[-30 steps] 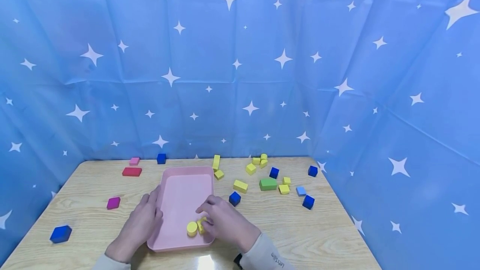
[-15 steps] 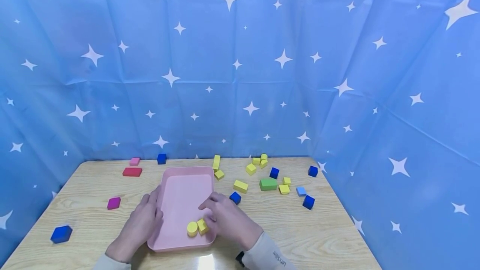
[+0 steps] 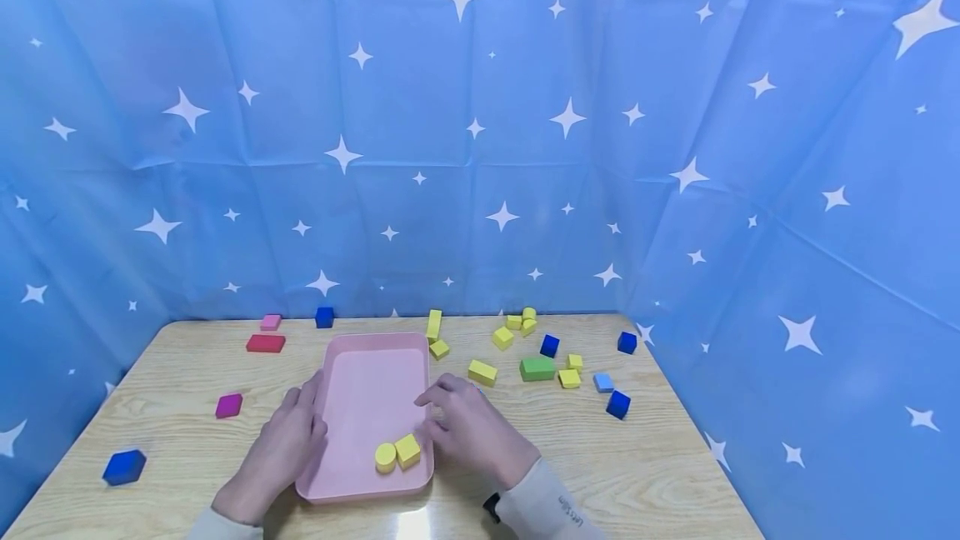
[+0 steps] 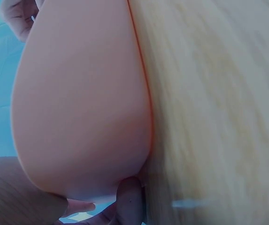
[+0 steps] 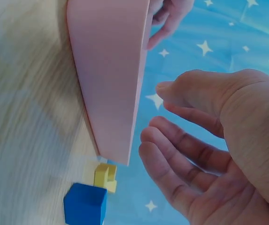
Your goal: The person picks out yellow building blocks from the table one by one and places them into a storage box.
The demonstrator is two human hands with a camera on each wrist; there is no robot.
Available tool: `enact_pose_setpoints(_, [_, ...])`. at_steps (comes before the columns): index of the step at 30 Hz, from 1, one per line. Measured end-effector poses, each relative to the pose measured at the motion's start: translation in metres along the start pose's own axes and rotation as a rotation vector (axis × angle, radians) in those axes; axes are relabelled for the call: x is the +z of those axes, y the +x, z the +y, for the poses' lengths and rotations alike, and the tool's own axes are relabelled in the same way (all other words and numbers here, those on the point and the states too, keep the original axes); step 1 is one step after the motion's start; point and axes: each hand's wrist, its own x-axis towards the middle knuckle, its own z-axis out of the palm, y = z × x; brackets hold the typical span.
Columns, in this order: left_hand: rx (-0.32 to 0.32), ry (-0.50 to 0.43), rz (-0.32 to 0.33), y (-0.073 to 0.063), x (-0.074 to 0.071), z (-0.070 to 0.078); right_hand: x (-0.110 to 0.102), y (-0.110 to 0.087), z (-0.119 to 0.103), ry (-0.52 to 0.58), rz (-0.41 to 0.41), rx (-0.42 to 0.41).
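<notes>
A pink tray rests on the wooden table. My left hand grips its left side; in the left wrist view a fingertip shows at the end of the tray's wall. Inside, at the near right corner, a yellow cylinder and a yellow cube lie close together. My right hand hovers over the tray's right rim, its fingers loosely bent. Nothing sits between thumb and fingers in the right wrist view. The hand mostly covers a blue cube in the head view, which the right wrist view shows as a blue block.
Right of the tray lie several yellow blocks, a green block and several blue cubes. To the left are a red block, a magenta block and a blue block. A starry blue curtain hangs behind.
My right hand has let go of the yellow cube and drawn back to the right, leaving the cube beside the cylinder in the tray. The left hand stays in place.
</notes>
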Motion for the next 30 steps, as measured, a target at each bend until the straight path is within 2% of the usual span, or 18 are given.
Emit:
enact_pose_setpoints(12, [-0.002, 0.000, -0.007, 0.001, -0.001, 0.001, -0.008, -0.001, 0.023, 0.064, 0.042, 0.088])
enact_pose_setpoints(22, [-0.008, -0.006, -0.010, 0.000, 0.000, 0.000, -0.011, -0.001, 0.045, 0.063, 0.113, 0.152])
enact_pose_setpoints(30, [-0.008, -0.004, -0.008, 0.000, 0.000, 0.000, -0.016, -0.003, 0.065, 0.114, 0.154, 0.213])
